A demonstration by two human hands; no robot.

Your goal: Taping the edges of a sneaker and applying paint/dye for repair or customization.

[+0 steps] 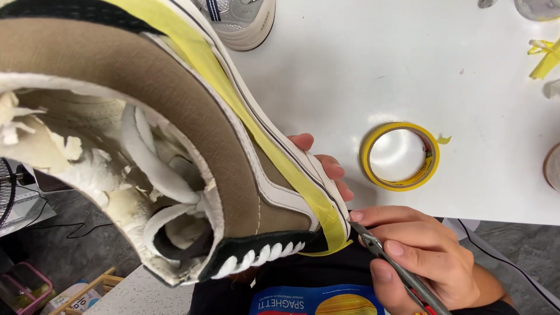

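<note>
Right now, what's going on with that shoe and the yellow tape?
A person holds a worn tan and white shoe up close to the camera. The left hand grips it from behind, only the fingers showing. A strip of yellow masking tape runs along the sole edge. The right hand holds a thin metal tool with its tip at the tape's end by the shoe's edge. A tape roll lies on the white table.

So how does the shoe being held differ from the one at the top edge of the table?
The held shoe is tan and white, tipped up close to the camera, with yellow masking tape along its edge. The grey sneaker rests on the white table, untaped as far as visible, mostly out of frame. Both have pale soles.
</note>
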